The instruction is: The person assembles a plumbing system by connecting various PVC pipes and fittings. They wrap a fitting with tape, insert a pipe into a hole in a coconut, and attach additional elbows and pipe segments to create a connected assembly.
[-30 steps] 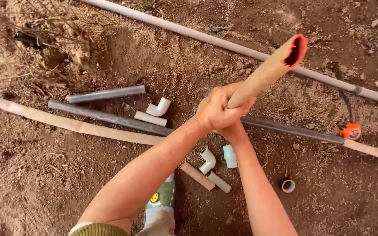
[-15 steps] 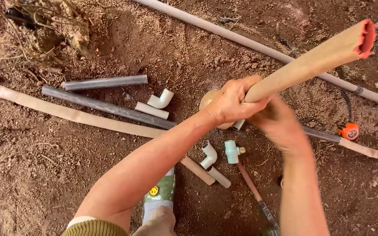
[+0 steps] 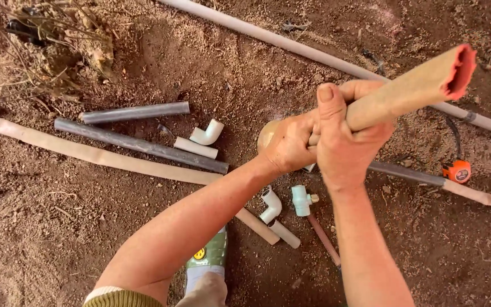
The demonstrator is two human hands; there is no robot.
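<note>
tan hose (image 3: 404, 94) with red lining, grey pipes (image 3: 137, 145), white elbow fittings (image 3: 207, 135), orange tape measure (image 3: 457, 170)

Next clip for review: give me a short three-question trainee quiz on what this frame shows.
1. True or false: both hands grip the tan hose.
2. Which item lies at the right edge of the dirt? A) orange tape measure B) blue bucket C) red brick
3. Fill in: the open end of the hose is ____ inside.

Key:
1. True: the left hand and the right hand are both closed around it.
2. A, the orange tape measure.
3. Red.
</note>
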